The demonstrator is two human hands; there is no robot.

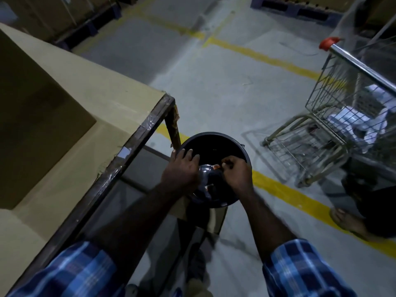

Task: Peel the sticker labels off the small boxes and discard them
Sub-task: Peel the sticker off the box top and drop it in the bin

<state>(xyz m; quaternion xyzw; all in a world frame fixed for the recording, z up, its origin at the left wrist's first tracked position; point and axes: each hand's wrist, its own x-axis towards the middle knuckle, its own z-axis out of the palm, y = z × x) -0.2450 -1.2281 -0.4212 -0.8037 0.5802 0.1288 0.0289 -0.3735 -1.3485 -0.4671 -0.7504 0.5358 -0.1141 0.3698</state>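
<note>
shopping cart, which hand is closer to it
Right. The right hand is over the black bin on the side toward the shopping cart; the left hand is at the bin's far side, by the table.

The small dark glossy item (206,176) held over the round black bin (242,151) is largely covered by the left hand (182,170) and right hand (235,172); its shape cannot be determined. Orange-and-white scraps (216,167) at the right fingertips are too small to identify. The bin interior is too dark to read. The wire shopping trolley (334,116) is cut off at the right edge, its pale contents blurred. A sandalled foot (351,221) belongs to a person otherwise out of view.
</note>
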